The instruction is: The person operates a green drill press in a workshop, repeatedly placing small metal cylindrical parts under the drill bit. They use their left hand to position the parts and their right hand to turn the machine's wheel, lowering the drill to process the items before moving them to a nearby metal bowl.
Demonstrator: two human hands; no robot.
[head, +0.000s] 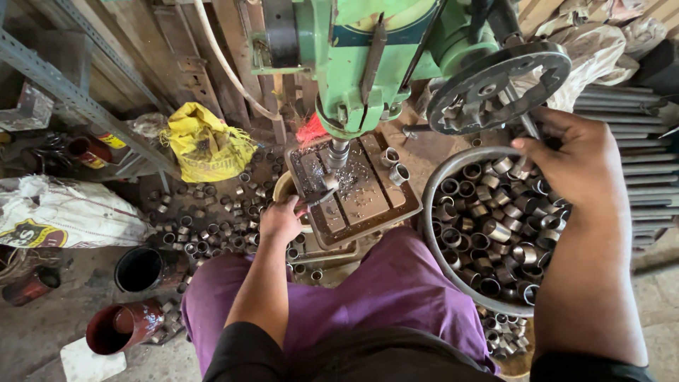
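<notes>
View from the head camera, looking down past purple-clad knees at a green drill press (368, 64). The left hand (281, 221) is closed on a thin dark tool (320, 198) at the near left edge of the drill table (368, 201), a square slotted metal plate strewn with bright swarf. The tool's tip reaches toward a small metal ring (330, 181) lying directly under the spindle (337, 152); whether the tip clamps the ring or only touches it cannot be told. Two more short rings (395, 166) stand on the table's far right corner, well apart from that hand. The right hand (576, 163) is raised over a round metal basin (433, 205) and curls around a slim spoke of the feed wheel (495, 85), a dark perforated disc at the machine's right side; the fingertips are partly hidden behind the spoke, so the grip's tightness is unclear. The basin, just right of the table, is filled with short cylindrical steel bushings (495, 233), dull grey with shiny rims. The drill bit itself is hard to make out against the swarf. The machine's upper part is cut off by the frame. Similar bushings are scattered over the dirty floor (205, 219) to the left, beside a crumpled yellow bag (205, 145), a white sack (64, 212) and a reddish pipe piece (120, 329).
</notes>
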